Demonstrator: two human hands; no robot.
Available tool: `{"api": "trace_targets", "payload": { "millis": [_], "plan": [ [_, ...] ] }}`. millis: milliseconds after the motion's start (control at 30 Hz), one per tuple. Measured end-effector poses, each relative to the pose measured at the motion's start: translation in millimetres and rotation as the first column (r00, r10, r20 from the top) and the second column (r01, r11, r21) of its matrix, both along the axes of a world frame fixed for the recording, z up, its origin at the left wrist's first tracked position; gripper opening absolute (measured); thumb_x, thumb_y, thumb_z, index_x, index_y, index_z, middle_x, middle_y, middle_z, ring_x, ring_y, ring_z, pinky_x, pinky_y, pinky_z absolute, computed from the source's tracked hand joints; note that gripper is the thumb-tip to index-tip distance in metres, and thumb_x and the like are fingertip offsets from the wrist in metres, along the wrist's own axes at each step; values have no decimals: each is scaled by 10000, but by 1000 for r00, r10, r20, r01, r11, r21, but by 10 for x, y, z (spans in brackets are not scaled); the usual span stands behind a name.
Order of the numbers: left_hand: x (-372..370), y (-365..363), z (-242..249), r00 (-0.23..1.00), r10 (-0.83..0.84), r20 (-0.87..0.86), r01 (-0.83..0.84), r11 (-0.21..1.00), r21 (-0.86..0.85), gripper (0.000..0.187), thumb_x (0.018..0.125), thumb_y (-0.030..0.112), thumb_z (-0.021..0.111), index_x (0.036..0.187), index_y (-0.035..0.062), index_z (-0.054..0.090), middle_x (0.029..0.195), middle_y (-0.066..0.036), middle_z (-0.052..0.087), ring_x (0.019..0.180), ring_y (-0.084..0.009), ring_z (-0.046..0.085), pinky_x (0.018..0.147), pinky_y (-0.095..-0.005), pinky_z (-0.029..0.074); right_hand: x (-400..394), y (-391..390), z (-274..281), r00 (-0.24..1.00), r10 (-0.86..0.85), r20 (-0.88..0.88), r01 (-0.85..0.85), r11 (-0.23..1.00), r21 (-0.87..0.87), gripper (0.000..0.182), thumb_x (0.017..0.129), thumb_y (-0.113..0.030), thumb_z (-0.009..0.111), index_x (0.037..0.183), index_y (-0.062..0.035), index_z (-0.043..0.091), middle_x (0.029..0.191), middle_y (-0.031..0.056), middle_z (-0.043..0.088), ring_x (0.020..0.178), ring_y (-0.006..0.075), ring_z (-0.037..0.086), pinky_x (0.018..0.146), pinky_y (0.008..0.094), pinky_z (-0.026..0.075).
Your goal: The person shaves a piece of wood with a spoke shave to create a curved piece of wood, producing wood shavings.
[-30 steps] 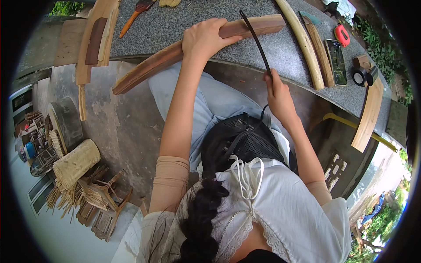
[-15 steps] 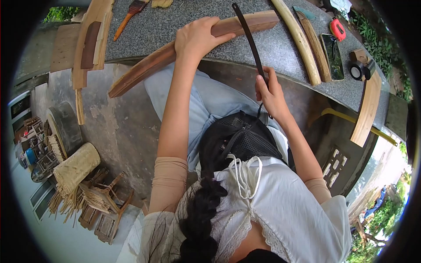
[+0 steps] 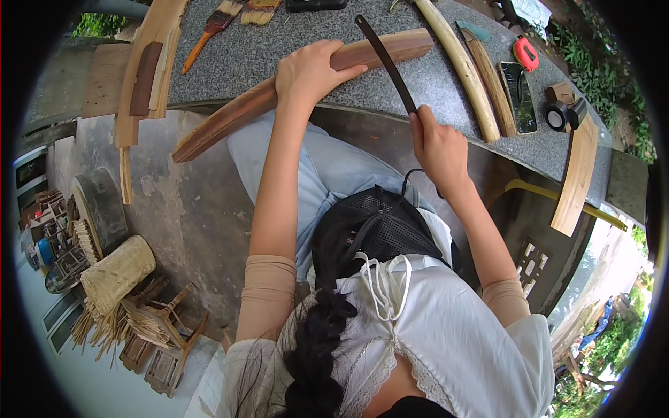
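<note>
A long, reddish-brown piece of wood (image 3: 233, 124) lies aslant over the near edge of the stone tabletop, its left end sticking out past the edge above my lap. Across its middle rests my left hand (image 3: 306, 75), fingers and thumb closed over it. My right hand (image 3: 444, 150) is wrapped around the lower end of a flat black blade-like strip (image 3: 387, 61) with a hole at its tip. The strip slants up and left and overlaps the right part of the wood in this view. Its gripped end is hidden in my fist.
On the grey tabletop (image 3: 244, 59) are paintbrushes (image 3: 211, 33), a pale peeled stick (image 3: 463, 73), a wooden-handled tool (image 3: 490, 80), a phone (image 3: 520, 97), a red tape measure (image 3: 526, 53) and a black roll (image 3: 556, 117). Boards overhang at left (image 3: 127, 124) and right (image 3: 580, 171).
My right hand has turned and closed more fully around the strip's lower end, and the strip's tip has shifted slightly left. My left hand stays on the wood. The view has tilted slightly.
</note>
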State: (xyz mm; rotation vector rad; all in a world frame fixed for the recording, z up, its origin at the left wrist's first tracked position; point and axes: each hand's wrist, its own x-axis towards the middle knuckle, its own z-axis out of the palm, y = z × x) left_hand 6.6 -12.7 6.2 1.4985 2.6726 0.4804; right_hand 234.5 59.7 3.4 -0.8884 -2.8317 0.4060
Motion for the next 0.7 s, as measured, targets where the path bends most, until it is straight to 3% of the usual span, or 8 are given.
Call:
{"api": "trace_targets", "payload": {
  "millis": [167, 300, 367, 400, 467, 500, 567, 700],
  "plan": [
    [-10, -8, 5, 1000, 5, 7, -5, 1000, -11, 572, 685, 694, 624, 893, 165, 676, 862, -34, 685, 825, -269, 669, 681, -403, 520, -96, -46, 23, 987, 6, -163, 4, 998, 57, 181, 933, -243, 514, 852, -92, 453, 539, 97, 585, 451, 331, 582, 392, 435, 437],
    [-21, -8, -25, 1000, -3, 12, 3, 1000, 4, 567, 686, 692, 626, 901, 170, 678, 853, -37, 685, 823, -274, 668, 682, -408, 520, 103, -156, -20, 999, -37, -14, 37, 997, 72, 166, 926, -239, 525, 867, -100, 455, 542, 85, 591, 458, 314, 590, 403, 430, 446],
    [-23, -11, -47, 1000, -5, 13, 5, 1000, 8, 565, 687, 691, 626, 904, 172, 679, 850, -38, 685, 823, -275, 668, 682, -409, 520, 150, -189, -75, 998, -37, -46, 41, 996, 79, 192, 921, -224, 529, 1081, -122, 500, 541, 77, 594, 453, 297, 591, 394, 427, 441],
    [-21, -14, -54, 1000, -7, 9, 7, 1000, 23, 564, 686, 690, 626, 908, 175, 681, 851, -37, 687, 825, -275, 669, 685, -408, 521, 104, -188, -33, 998, -37, -45, 40, 996, 78, 192, 921, -224, 529, 1081, -122, 500, 541, 77, 594, 453, 297, 591, 394, 427, 441],
    [-38, -14, -65, 1000, -7, 2, 7, 999, 37, 562, 686, 689, 627, 912, 177, 683, 852, -35, 688, 826, -274, 670, 687, -408, 523, -59, -156, 84, 997, -38, -68, 39, 999, 4, 484, 906, -210, 541, 1361, -179, 382, 533, 74, 590, 442, 284, 590, 385, 409, 438],
    [-48, -6, -66, 1000, 4, 3, -4, 999, 48, 562, 686, 688, 628, 916, 178, 685, 861, -33, 690, 831, -273, 670, 691, -407, 524, -83, -140, 73, 997, -36, -69, 36, 999, 5, 484, 906, -210, 541, 1361, -179, 382, 533, 74, 590, 442, 284, 590, 385, 409, 438],
    [-55, 4, -74, 1000, 15, 5, -16, 998, 63, 562, 686, 687, 629, 921, 180, 686, 871, -31, 692, 835, -272, 671, 694, -406, 525, -109, -107, 57, 995, 20, 99, -30, 995, 94, 674, 893, -207, 553, 1475, -236, 214, 525, 72, 584, 444, 280, 590, 398, 390, 442],
    [-50, -1, -53, 1000, 10, 7, -11, 999, 36, 566, 684, 687, 630, 929, 180, 686, 886, -29, 692, 841, -272, 670, 698, -406, 526, 15, -65, 40, 1000, 11, 4, -11, 998, 56, 663, 883, -200, 563, 1466, -258, 253, 516, 66, 577, 438, 274, 585, 409, 379, 448]
  ]
}}
